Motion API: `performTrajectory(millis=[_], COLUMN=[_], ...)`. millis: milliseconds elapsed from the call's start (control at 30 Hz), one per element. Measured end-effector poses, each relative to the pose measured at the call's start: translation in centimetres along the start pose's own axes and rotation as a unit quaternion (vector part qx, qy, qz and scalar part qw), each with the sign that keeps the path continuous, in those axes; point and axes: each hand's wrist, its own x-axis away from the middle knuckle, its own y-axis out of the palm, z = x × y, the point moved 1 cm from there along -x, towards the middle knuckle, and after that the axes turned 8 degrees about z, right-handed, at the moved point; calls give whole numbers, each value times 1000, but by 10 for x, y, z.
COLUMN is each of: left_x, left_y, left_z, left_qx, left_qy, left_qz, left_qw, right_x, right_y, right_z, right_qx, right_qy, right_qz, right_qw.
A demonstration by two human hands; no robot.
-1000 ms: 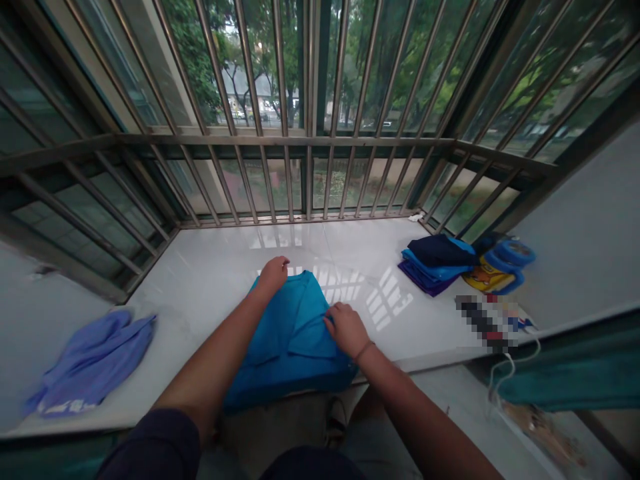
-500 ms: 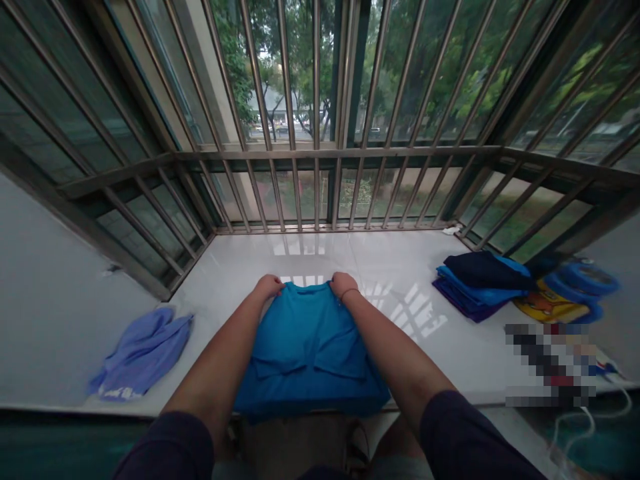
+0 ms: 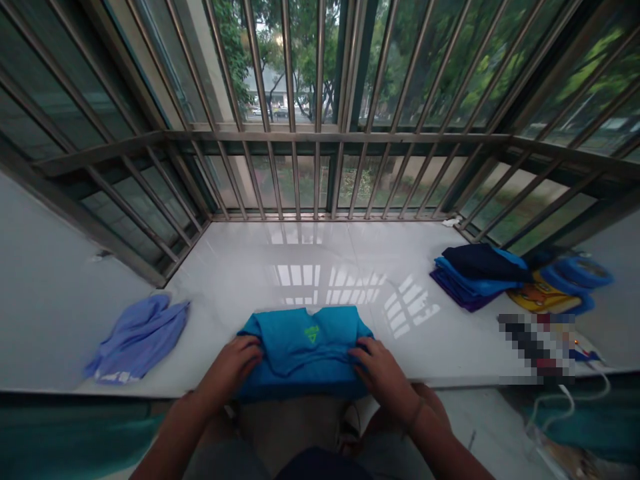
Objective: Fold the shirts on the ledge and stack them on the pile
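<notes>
A blue T-shirt (image 3: 300, 347) lies across the front edge of the white ledge in front of me, folded over into a wide, low bundle. A small green print shows on its upper layer, and its lower part hangs at the edge. My left hand (image 3: 243, 357) is at the shirt's left side, its bent fingers closed on the cloth. At the right side my right hand (image 3: 377, 370) has curled fingers on the fabric. Some fingertips are hard to make out against the folds.
A crumpled lavender garment (image 3: 140, 337) lies on the ledge (image 3: 320, 260) at the left. On the right sit a stack of folded dark and blue clothes (image 3: 483, 270), a blue and yellow item (image 3: 565, 283), a blurred-out patch and a white cable (image 3: 570, 407). Metal window bars (image 3: 320, 138) stand behind.
The shirt's collar end has been folded over toward me, and the green print now shows. Both hands have come back from the collar to the sides of the shirt.
</notes>
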Motion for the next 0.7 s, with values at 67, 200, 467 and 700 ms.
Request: performTrajectory(millis=[67, 200, 467, 700], left_x=[15, -19, -81, -42], left_y=[9, 1, -14, 2], left_z=[3, 26, 74, 65], left_qx=[-46, -78, -118, -115], left_qy=[-22, -77, -36, 23], left_qz=[-19, 28, -165, -243], left_qw=[999, 994, 979, 963], right_x=[14, -22, -99, -57], right_y=[4, -21, -46, -20], right_z=[-3, -17, -24, -33], right_qx=[21, 18, 97, 44], right_qy=[23, 61, 157, 209], right_qz=[-31, -36, -67, -105], right_qw=[999, 997, 981, 971])
